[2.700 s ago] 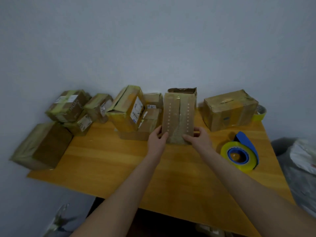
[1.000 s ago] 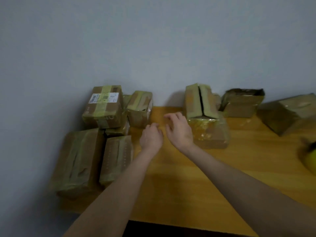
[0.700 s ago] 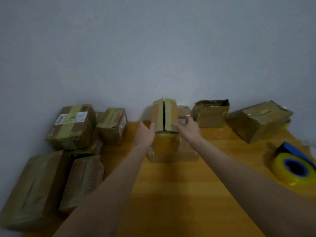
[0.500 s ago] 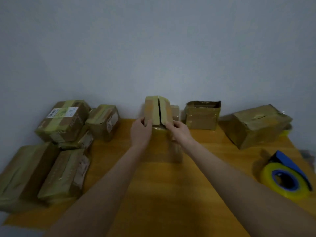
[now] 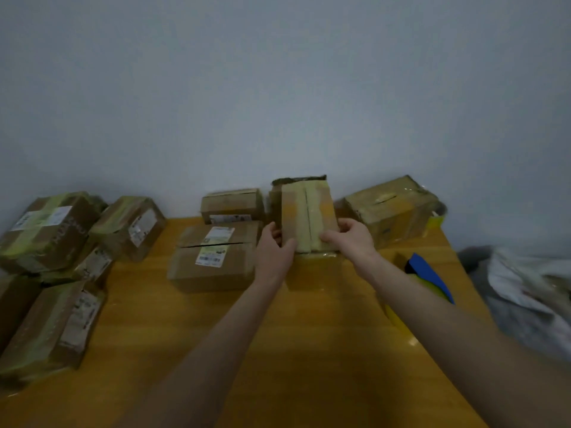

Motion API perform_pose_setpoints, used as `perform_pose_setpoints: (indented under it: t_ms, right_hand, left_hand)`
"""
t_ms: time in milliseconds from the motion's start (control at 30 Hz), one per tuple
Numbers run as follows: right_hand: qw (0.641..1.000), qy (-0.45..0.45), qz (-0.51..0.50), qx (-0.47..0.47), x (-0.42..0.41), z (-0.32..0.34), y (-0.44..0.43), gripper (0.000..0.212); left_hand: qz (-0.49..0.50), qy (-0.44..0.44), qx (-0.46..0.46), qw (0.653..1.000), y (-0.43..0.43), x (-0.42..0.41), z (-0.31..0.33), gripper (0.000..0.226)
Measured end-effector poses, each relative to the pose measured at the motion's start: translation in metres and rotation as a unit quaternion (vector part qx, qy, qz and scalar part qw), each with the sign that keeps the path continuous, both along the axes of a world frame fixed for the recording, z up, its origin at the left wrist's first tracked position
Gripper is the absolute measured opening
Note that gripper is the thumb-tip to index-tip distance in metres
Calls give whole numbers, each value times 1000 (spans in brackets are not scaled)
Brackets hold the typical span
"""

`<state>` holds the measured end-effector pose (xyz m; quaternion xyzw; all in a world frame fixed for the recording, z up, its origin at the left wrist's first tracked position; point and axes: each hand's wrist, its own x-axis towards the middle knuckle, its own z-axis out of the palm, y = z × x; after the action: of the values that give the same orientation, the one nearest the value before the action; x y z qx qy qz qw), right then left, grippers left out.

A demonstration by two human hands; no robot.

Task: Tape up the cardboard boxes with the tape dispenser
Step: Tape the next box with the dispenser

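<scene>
A tall cardboard box [image 5: 309, 217] with an open seam down its two yellowish flaps stands at the back middle of the wooden table [image 5: 278, 350]. My left hand [image 5: 273, 251] grips its left side and my right hand [image 5: 349, 239] grips its right side, thumbs on the flaps. The tape dispenser [image 5: 429, 276], blue with a yellow roll, lies to the right, half hidden behind my right forearm.
Two flat labelled boxes [image 5: 216, 254] lie left of the held box. Several taped boxes [image 5: 52, 242] are piled along the table's left edge. A larger box [image 5: 392, 208] stands at the back right. Grey and white bags [image 5: 531, 291] lie beyond the right edge.
Both hands have taken hold of the tall box and carried it to the right, off the flat box it stood on. The view swung right too.
</scene>
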<state>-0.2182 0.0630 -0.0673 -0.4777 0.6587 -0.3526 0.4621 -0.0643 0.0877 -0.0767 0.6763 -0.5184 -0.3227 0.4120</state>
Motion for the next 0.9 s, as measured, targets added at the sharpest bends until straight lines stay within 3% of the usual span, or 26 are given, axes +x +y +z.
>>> perform_pose_setpoints:
  t_ms: [200, 333, 400, 500, 600, 733, 800, 833, 900]
  right_hand:
    - [997, 62, -14, 54, -26, -43, 60, 44]
    - [996, 23, -2, 83, -32, -66, 81, 18]
    - [996, 50, -5, 73, -41, -68, 83, 6]
    - [991, 119, -20, 62, -61, -65, 78, 20]
    - [988, 147, -29, 41, -80, -65, 70, 31]
    - [989, 140, -45, 1, -104, -69, 56, 62]
    - [995, 104, -11, 8, -108, -74, 53, 75]
    - [996, 89, 12, 14, -107, -76, 53, 78]
    - [996, 65, 60, 22, -104, -82, 54, 77]
  left_hand:
    - [-95, -157, 106, 977, 10, -12, -38, 37]
    - [-150, -332, 189, 912, 6, -24, -41, 81]
    - [-189, -398, 196, 876, 9, -40, -40, 102]
    - [-226, -433, 217, 845, 18, -58, -45, 122]
    - [-241, -424, 229, 842, 12, -53, -46, 117]
    - [-403, -486, 169, 757, 20, -23, -35, 109]
    - [-438, -502, 148, 731, 29, -11, -33, 107]
    - [-431, -501, 143, 737, 33, -9, -34, 105]
    - [-366, -454, 130, 802, 43, -6, -40, 100]
